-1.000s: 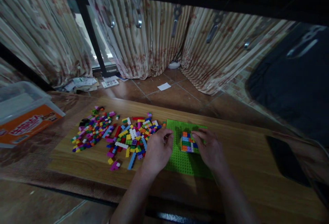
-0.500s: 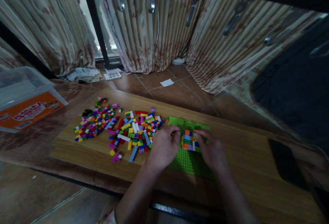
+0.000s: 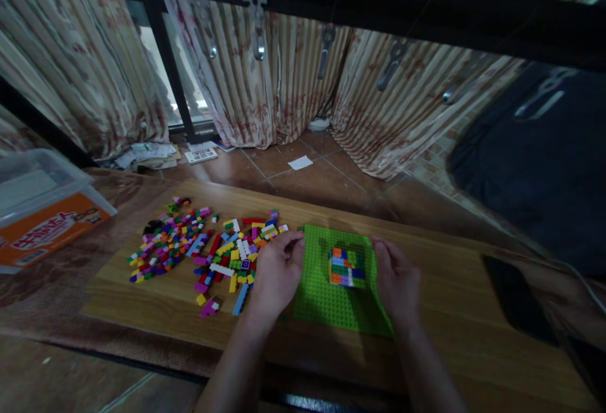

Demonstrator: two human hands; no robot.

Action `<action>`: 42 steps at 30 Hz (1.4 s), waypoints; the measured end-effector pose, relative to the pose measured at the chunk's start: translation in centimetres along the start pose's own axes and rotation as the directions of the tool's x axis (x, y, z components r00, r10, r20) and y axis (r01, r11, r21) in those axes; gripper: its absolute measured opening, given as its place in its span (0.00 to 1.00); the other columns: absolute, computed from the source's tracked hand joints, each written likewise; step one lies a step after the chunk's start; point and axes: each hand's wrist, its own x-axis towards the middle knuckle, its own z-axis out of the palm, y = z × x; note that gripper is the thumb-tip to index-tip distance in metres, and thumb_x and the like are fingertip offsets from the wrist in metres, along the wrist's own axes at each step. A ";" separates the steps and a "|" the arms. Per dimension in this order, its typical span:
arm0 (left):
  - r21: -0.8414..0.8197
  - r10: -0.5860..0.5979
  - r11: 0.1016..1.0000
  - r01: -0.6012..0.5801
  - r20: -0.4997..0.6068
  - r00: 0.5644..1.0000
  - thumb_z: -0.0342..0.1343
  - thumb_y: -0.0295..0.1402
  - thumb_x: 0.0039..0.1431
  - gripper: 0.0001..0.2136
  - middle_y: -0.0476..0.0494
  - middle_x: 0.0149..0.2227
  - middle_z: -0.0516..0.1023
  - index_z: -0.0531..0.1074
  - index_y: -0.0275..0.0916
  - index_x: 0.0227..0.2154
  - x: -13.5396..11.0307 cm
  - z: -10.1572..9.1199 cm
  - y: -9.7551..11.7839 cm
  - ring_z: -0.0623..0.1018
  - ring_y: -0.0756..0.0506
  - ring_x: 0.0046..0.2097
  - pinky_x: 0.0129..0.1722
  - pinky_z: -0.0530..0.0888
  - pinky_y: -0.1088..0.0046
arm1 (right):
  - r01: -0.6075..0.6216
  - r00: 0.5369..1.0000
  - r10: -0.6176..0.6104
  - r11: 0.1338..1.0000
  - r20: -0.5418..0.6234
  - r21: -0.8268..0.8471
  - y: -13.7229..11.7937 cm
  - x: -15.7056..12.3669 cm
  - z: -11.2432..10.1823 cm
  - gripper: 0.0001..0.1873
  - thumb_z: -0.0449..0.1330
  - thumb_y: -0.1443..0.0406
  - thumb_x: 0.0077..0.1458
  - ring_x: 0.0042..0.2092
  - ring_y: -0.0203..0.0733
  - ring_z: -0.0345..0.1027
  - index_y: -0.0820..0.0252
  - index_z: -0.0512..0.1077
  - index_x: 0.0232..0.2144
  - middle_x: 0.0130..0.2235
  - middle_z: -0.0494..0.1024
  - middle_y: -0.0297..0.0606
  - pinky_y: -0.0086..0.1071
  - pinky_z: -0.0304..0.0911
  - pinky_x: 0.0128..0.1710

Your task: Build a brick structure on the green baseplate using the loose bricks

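Pulling back from the build: half a second ago both hands had fingertips on the small multicoloured brick block [image 3: 347, 267]; now neither touches it. Everything below is placed relative to the green baseplate [image 3: 326, 305].

- Brick block: sits on the baseplate, in its upper middle, uncovered.
- Left hand [image 3: 276, 272]: at the baseplate's left edge, fingers loosely curled, tips at the upper-left rim. Can't tell if it pinches the rim or just rests.
- Right hand [image 3: 396, 277]: along the baseplate's right edge, fingers together and stretched flat, holding nothing.
- Loose bricks [image 3: 208, 249]: scattered left of the baseplate, just past the left hand.
- Baseplate looks slightly re-angled on the wooden board [image 3: 449, 299].

My read: hands now frame the plate, not the block.
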 end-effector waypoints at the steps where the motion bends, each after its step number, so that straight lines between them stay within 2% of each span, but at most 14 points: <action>1: -0.062 -0.009 0.998 0.005 -0.064 0.998 0.57 0.32 0.55 0.08 0.46 0.28 0.78 0.78 0.37 0.35 0.2 -0.4 0.1 0.74 0.49 0.29 0.30 0.69 0.75 | 0.035 0.999 -0.034 0.999 -0.036 0.008 -0.5 -0.2 0.1 0.17 0.54 0.55 0.60 0.43 0.47 0.74 0.60 0.77 0.38 0.40 0.80 0.43 0.42 0.67 0.46; 4: -0.302 -0.081 0.953 -0.015 -0.305 0.949 0.60 0.33 0.51 0.08 0.46 0.29 0.78 0.78 0.36 0.33 0.8 -2.4 0.7 0.75 0.50 0.31 0.31 0.71 0.77 | 0.130 0.989 -0.128 0.991 -0.079 0.025 -2.4 -1.3 0.6 0.14 0.55 0.58 0.60 0.41 0.44 0.73 0.58 0.77 0.36 0.38 0.80 0.40 0.38 0.68 0.43; 7: -0.547 -0.222 0.835 -0.061 -0.437 0.871 0.63 0.33 0.47 0.09 0.48 0.26 0.75 0.78 0.34 0.32 1.2 -4.8 1.3 0.73 0.54 0.27 0.29 0.70 0.80 | 0.209 0.978 -0.209 0.978 -0.001 0.031 -3.8 -3.1 1.4 0.10 0.56 0.62 0.60 0.40 0.41 0.73 0.56 0.77 0.37 0.38 0.80 0.38 0.35 0.68 0.41; 9: -0.665 -0.313 0.744 -0.072 -0.441 0.841 0.64 0.31 0.45 0.11 0.50 0.24 0.73 0.77 0.32 0.33 1.3 -6.2 1.4 0.70 0.56 0.25 0.26 0.68 0.83 | 0.273 0.954 -0.276 0.961 0.120 0.044 -4.4 -4.4 2.1 0.08 0.57 0.64 0.60 0.41 0.39 0.73 0.55 0.76 0.38 0.39 0.79 0.36 0.33 0.68 0.42; 12: -0.771 -0.404 0.632 -0.082 -0.418 0.814 0.64 0.29 0.43 0.11 0.51 0.24 0.72 0.76 0.31 0.33 1.3 -7.5 1.2 0.69 0.58 0.23 0.24 0.67 0.85 | 0.351 0.889 -0.347 0.936 0.299 0.044 -4.6 -6.1 3.3 0.08 0.56 0.67 0.60 0.41 0.38 0.73 0.55 0.75 0.40 0.38 0.79 0.35 0.32 0.67 0.43; 15: -0.820 -0.442 0.566 -0.086 -0.390 0.808 0.63 0.26 0.44 0.10 0.51 0.24 0.71 0.76 0.31 0.33 1.3 -8.0 1.1 0.69 0.58 0.23 0.24 0.68 0.86 | 0.375 0.855 -0.336 0.927 0.395 -0.023 -4.5 -7.5 4.4 0.08 0.56 0.67 0.59 0.40 0.39 0.73 0.56 0.75 0.39 0.37 0.79 0.35 0.33 0.67 0.41; 18: -0.839 -0.452 0.539 -0.071 -0.359 0.816 0.62 0.25 0.46 0.09 0.51 0.24 0.71 0.75 0.31 0.33 1.3 -8.1 1.3 0.69 0.59 0.22 0.23 0.68 0.87 | 0.400 0.830 -0.326 0.913 0.452 -0.075 -4.3 -8.3 5.2 0.08 0.56 0.67 0.59 0.40 0.41 0.73 0.57 0.74 0.39 0.38 0.79 0.36 0.34 0.67 0.41; 26: -0.850 -0.476 0.517 -0.102 -0.384 0.791 0.60 0.24 0.49 0.03 0.52 0.23 0.70 0.74 0.31 0.29 1.0 -8.9 1.8 0.67 0.58 0.22 0.23 0.68 0.86 | 0.451 0.812 -0.322 0.875 0.487 -0.173 -3.8 -9.1 5.9 0.07 0.57 0.65 0.58 0.42 0.45 0.72 0.56 0.73 0.40 0.40 0.79 0.38 0.37 0.65 0.42; 29: -0.857 -0.472 0.503 -0.112 -0.380 0.795 0.60 0.23 0.49 0.03 0.51 0.23 0.69 0.74 0.31 0.29 1.0 -9.0 1.8 0.67 0.58 0.22 0.23 0.67 0.86 | 0.470 0.809 -0.340 0.864 0.479 -0.180 -3.8 -9.2 6.4 0.07 0.58 0.64 0.58 0.42 0.45 0.71 0.57 0.72 0.40 0.39 0.79 0.38 0.38 0.65 0.42; 39: -0.869 -0.500 0.488 -0.085 -0.358 0.788 0.58 0.23 0.52 0.02 0.52 0.23 0.69 0.74 0.31 0.29 1.0 -8.9 2.2 0.66 0.58 0.21 0.23 0.67 0.85 | 0.506 0.782 -0.419 0.859 0.461 -0.078 -4.1 -9.4 7.9 0.07 0.56 0.67 0.59 0.40 0.43 0.72 0.56 0.73 0.37 0.38 0.79 0.37 0.37 0.65 0.42; 42: -0.868 -0.504 0.490 -0.078 -0.355 0.787 0.59 0.23 0.51 0.02 0.52 0.23 0.69 0.74 0.32 0.29 0.9 -8.9 2.2 0.67 0.59 0.21 0.23 0.67 0.85 | 0.454 0.807 -0.388 0.889 0.446 -0.049 -4.1 -9.3 7.8 0.06 0.56 0.64 0.60 0.39 0.43 0.72 0.55 0.74 0.37 0.37 0.79 0.38 0.37 0.67 0.42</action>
